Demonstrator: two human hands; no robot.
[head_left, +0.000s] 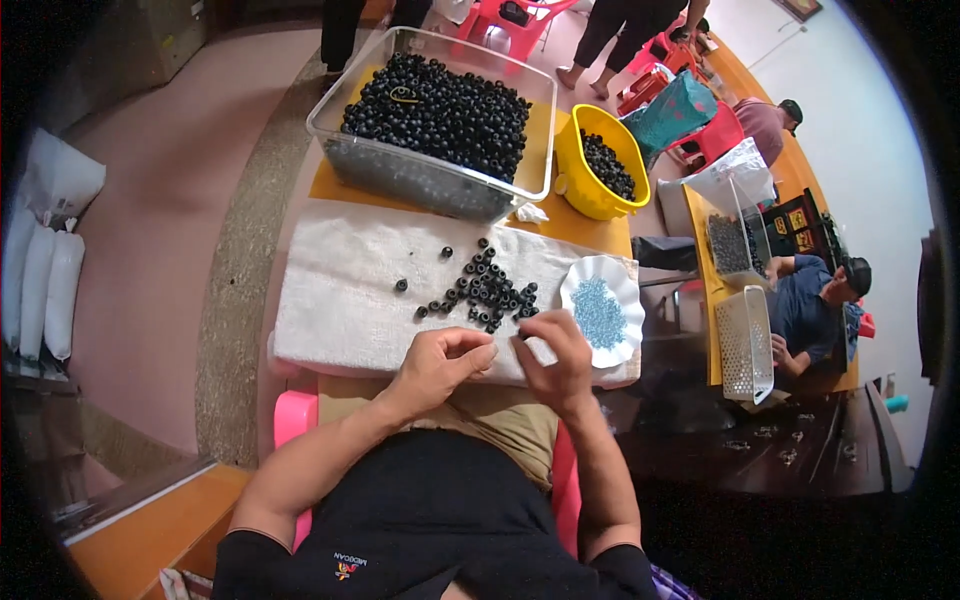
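My left hand (440,362) is curled at the near edge of the white towel (340,290), thumb and fingertips pinched together; whatever sits between them is too small to make out, so I cannot tell if it holds a bead. My right hand (556,362) is just beside it, fingers bent and closed into a pinch, tips pointing toward my left hand and nearly touching it. It seems to pinch one small dark bead at the fingertips, but I cannot tell for sure.

Just ahead of both hands, on the towel, lies the loose pile of black ring beads (485,290): small, round, matte black, each with a hole through the middle, clustered together with a few strays off to the left of the pile.

Right of my right hand, close by, sits a white scalloped dish (622,285) with a heap of tiny light-blue beads (600,312) in it.

Further ahead, beyond the towel, is a clear plastic bin (430,185) packed with the same black beads, and to its right a yellow bowl (585,190) also with black beads inside. Both rest on an orange tabletop (590,232).

Far off to the right another person in a blue shirt (808,310) sits at a separate table by a white perforated basket (745,345).
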